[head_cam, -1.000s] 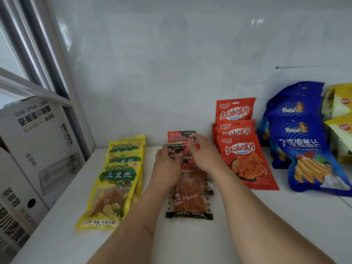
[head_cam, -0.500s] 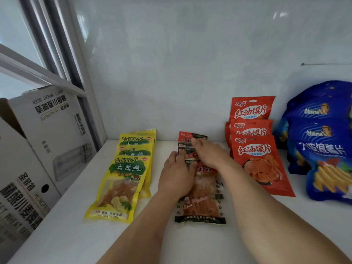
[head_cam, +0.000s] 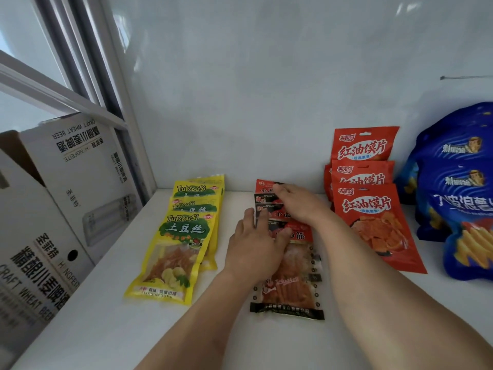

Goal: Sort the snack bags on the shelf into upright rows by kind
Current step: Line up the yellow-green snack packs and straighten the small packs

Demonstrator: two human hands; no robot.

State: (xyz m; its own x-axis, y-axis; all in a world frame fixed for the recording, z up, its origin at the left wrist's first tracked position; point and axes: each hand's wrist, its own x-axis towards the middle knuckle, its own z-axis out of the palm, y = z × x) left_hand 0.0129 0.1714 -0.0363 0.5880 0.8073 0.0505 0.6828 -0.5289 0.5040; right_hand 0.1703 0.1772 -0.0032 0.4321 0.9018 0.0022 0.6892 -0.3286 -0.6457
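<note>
Three yellow potato-shred bags (head_cam: 178, 237) are counted at 9 o'clock, three red chip bags (head_cam: 373, 214) at 3 o'clock. Gluten-strip packets (head_cam: 289, 284) are pressed by flat left hand (head_cam: 257, 245) and right hand (head_cam: 298, 205); nothing grasped.

Your open lanes were bare strips of white shelf (head_cam: 106, 329): one at seven o'clock before the yellow bags (head_cam: 176, 247), one at five o'clock below the orange bags (head_cam: 373, 217). The cardboard box (head_cam: 53, 209) walled off nine o'clock, blue bags (head_cam: 458, 198) crowded three o'clock (partly out of frame), and the back wall (head_cam: 266, 89) closed twelve.
</note>
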